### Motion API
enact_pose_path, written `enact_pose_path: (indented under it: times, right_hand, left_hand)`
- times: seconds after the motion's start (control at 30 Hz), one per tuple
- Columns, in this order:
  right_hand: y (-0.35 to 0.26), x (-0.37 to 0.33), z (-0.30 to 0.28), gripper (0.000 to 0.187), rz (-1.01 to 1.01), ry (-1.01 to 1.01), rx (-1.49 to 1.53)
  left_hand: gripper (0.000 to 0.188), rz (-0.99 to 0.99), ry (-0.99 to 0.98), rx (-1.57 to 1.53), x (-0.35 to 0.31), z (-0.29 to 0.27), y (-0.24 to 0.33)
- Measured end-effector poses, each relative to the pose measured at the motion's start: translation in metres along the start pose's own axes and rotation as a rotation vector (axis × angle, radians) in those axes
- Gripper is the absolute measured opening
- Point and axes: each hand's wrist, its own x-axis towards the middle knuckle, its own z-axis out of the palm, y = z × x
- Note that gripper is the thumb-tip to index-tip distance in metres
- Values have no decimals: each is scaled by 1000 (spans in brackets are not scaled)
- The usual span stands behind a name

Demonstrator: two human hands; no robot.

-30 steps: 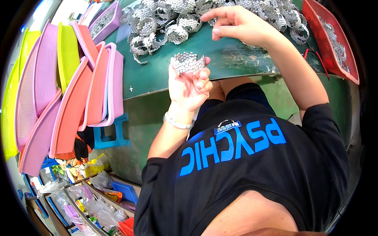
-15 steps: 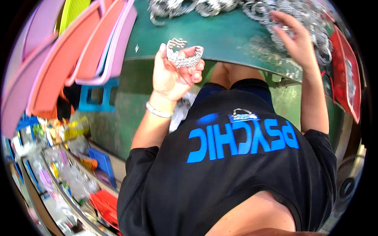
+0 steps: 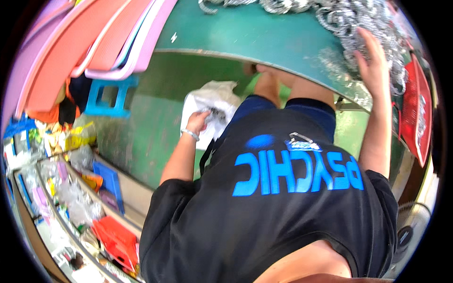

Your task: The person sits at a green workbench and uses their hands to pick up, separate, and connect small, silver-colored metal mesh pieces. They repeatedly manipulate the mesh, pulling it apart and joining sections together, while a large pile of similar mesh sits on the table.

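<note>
Holding both arms well apart: left hand (image 3: 198,122) at a white bag (image 3: 219,93), right hand (image 3: 376,68) by heaped silvery mesh strips (image 3: 365,19).
Pink and orange plastic baskets (image 3: 71,59) fan out at ten o'clock. Also toward ten, nearer centre, the left hand meets a blurred silvery piece (image 3: 217,114), grip unclear. At two, the right hand's thumb and fingers stand parted beside the strips on the green tabletop (image 3: 255,35). Near three: a red basket (image 3: 412,113).

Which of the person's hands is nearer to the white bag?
Left. The left hand is right at the white bag; the right hand is farther off, by the silver strips heaped on the green table.
</note>
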Motion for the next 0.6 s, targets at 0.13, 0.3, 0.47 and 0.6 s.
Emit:
enact_pose_path:
  times: [0.13, 0.3, 0.47, 0.6]
  right_hand:
    - [-6, 10, 3, 51, -16, 45, 8]
    - [-12, 12, 0, 49, 53, 124, 34]
    - [-19, 38, -1, 44, -68, 245, -135]
    - [-14, 64, 6, 40, 161, -75, -304]
  left_hand:
    - [87, -23, 289, 249, 93, 0, -74]
    - [40, -58, 67, 337, 65, 13, -22]
    - [27, 161, -88, 283, 20, 29, 37]
    - [38, 444, -155, 266, -26, 50, 84]
